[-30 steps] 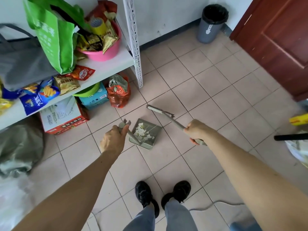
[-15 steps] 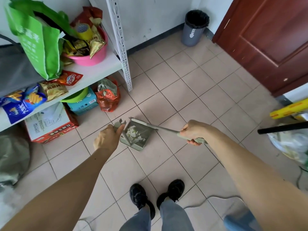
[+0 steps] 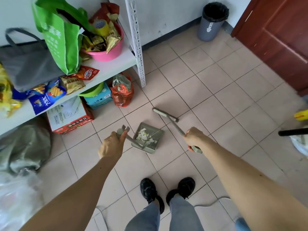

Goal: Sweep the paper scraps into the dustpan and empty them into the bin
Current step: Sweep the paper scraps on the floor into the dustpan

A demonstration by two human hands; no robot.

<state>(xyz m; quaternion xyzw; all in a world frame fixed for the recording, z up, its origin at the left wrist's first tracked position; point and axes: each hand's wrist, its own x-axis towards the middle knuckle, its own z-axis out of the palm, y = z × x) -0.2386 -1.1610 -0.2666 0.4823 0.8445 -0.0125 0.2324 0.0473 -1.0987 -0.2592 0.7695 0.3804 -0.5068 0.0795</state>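
While hands grip dustpan (image 3: 147,138) and brush (image 3: 165,115), bare tiles (image 3: 216,90) toward bin (image 3: 210,24).

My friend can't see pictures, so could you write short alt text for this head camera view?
Seen from above, a person's left hand holds a dustpan full of white paper scraps on a tiled floor, while the right hand holds a small broom just beyond it. A grey bin stands by the far wall.

Dustpan handle (image 3: 131,139) partly under left grip (image 3: 112,144); black pole (image 3: 293,132) cut off, perhaps a tool.
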